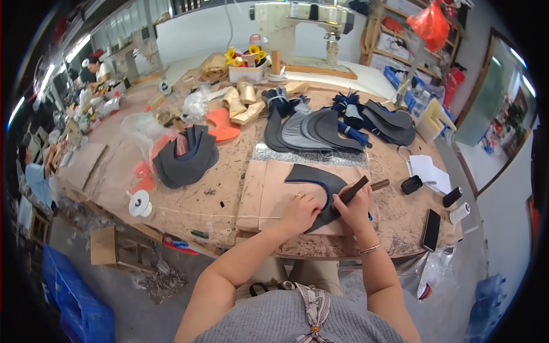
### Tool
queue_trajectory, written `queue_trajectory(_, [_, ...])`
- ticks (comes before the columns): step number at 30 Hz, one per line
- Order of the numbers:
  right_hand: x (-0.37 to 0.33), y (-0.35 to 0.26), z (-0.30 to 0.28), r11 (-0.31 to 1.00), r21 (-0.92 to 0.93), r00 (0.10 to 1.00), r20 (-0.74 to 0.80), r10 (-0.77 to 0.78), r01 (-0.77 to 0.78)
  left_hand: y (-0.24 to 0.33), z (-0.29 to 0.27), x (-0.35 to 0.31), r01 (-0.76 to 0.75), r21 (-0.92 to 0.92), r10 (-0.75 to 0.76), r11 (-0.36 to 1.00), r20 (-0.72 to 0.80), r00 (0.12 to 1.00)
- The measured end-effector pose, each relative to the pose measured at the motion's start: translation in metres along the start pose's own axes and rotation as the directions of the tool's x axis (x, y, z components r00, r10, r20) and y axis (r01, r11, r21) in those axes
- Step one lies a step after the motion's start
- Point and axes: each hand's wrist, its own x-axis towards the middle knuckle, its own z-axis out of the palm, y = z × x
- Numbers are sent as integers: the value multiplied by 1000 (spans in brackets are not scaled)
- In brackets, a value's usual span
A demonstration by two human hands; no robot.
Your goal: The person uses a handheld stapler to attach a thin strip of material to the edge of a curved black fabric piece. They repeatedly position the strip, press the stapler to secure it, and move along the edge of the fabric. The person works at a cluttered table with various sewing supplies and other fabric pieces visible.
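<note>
We had the left hand [298,212] flat, fingers spread, pinning the dark shoe-upper piece [318,184] on the tan board [264,197] at the worktop's [229,171] near edge. Right hand [354,208] was clamped on the dark-headed tool [359,187] (a hammer, probably). Risk: a strike slipping onto the left fingers, or the piece shifting under a weak hold.

A cream sewing machine [297,23] stands at the far edge of the worn workbench [229,171]. Before it sits a white box [247,71] with yellow tape rolls. Fanned dark grey cut pieces [320,130] lie mid-table, another dark stack [186,157] lies to the left beside orange pieces [222,126]. A white thread spool [139,203] stands near the front left edge. At the right lie white papers [429,171], a black phone [430,228] and two spools [456,204]. A red bag [430,24] hangs by the shelves.
</note>
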Motion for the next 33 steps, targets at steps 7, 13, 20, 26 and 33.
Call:
queue_trajectory(7, [16, -41, -2, 987, -89, 984, -105, -143, 133, -5, -10, -6, -43, 56, 42, 997, 8, 999])
queue_trajectory(13, [21, -16, 1, 969, -124, 973, 115, -200, 214, 1, -7, -5, -79, 87, 81, 993, -17, 997])
queue_trajectory(20, [12, -13, 9, 985, -48, 975, 159, -158, 168, -5, -9, -12, -68, 100, 68, 993, -1, 998])
queue_trajectory(26, [18, -46, -2, 977, -102, 976, -88, -197, 188, -2, -17, -11, -89, 115, 89, 989, 4, 996])
queue_trajectory(33, [23, -26, 2, 948, -200, 967, -12, -256, 249, 12, -10, -13, 21, 129, -20, 991, -12, 1000])
